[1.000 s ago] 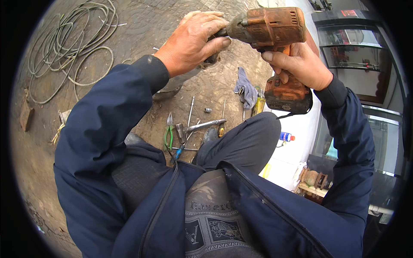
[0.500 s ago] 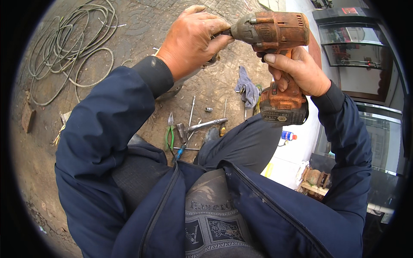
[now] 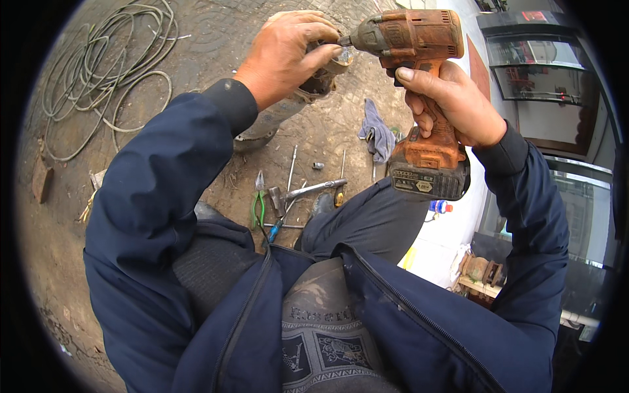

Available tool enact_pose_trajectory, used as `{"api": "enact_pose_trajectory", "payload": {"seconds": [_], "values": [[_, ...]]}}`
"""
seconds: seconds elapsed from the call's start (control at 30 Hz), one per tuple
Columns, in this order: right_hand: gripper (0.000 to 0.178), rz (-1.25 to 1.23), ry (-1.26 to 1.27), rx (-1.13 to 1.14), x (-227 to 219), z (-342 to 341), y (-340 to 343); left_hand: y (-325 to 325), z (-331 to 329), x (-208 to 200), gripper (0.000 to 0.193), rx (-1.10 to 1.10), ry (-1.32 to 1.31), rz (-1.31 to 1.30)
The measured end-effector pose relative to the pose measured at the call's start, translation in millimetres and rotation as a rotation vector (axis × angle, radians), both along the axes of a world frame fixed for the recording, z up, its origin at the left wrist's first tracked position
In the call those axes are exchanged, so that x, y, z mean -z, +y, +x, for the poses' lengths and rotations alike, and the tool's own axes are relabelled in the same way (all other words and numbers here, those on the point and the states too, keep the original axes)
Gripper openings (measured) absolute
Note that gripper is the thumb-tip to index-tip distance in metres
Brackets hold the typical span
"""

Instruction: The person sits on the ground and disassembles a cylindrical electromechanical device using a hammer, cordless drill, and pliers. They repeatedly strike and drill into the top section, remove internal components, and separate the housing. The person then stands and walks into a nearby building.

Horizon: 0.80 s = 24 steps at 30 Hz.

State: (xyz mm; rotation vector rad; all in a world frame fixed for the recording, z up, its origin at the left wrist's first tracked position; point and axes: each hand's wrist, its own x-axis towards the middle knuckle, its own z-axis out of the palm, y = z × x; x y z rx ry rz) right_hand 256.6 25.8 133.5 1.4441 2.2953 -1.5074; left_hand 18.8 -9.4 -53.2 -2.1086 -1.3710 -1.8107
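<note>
Fingers point(image 3: 422, 122) of R. hand point(image 3: 462, 108) are wrapped round grip of cordless driver point(image 3: 419, 36), far right of ctr.; L. hand point(image 3: 282, 56) is curled at its tip, fingers' hold can't be told. Metal housing point(image 3: 277, 114) is partly hidden just nearer; work seems unfinished, amt. left unclear.

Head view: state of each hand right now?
Left hand: curled near the power tool; whether it grips anything cannot be told.
Right hand: closed, holding the power tool's handle.

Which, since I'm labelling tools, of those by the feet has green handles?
The pliers, leftmost of the group; the tool to their lower right has a blue handle, the screwdriver a yellow one.
</note>
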Motion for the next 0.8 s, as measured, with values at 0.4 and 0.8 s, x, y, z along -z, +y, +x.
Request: {"api": "enact_pose_trajectory", "payload": {"seconds": [0.4,0.8], "values": [[0.038,0.009,-0.051,-0.036,3,-10,7,4,-10,-8,0.02,0.173,-0.001,-0.052],[0.043,0.151,-0.192,-0.136,0,-13,30,5,-5,21,0.062,0.054,-0.011,-0.273]]}}
